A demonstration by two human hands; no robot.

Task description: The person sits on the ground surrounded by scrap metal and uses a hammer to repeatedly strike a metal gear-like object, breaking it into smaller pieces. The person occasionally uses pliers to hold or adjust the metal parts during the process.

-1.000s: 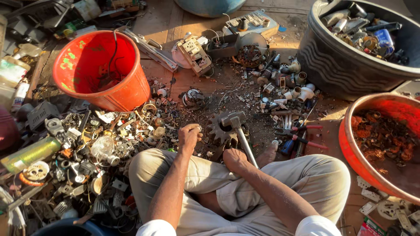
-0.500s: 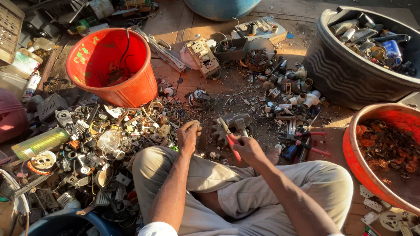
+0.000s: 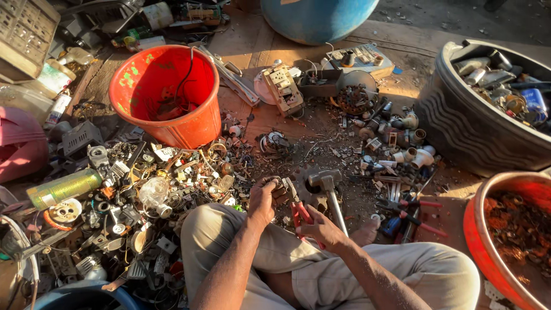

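Note:
I sit cross-legged on the ground among electrical scrap. My left hand (image 3: 263,201) pinches a small metal scrap piece (image 3: 275,183) just above my knee. My right hand (image 3: 321,228) grips red-handled pliers (image 3: 298,211), and their jaws meet that small piece. A hammer (image 3: 328,189) lies right beside my right hand, its head resting on a toothed metal gear (image 3: 307,178) on the ground.
An orange bucket (image 3: 198,123) stands at upper left with wire inside. A black tub (image 3: 476,132) of scrap sits at right, an orange basin (image 3: 479,229) of rusty bits at lower right. A blue drum (image 3: 315,20) is at top. More red-handled tools (image 3: 410,215) lie right of the hammer.
My right hand let go of the hammer handle and picked up the red-handled pliers, bringing them to the small piece in my left hand. The view shifted slightly.

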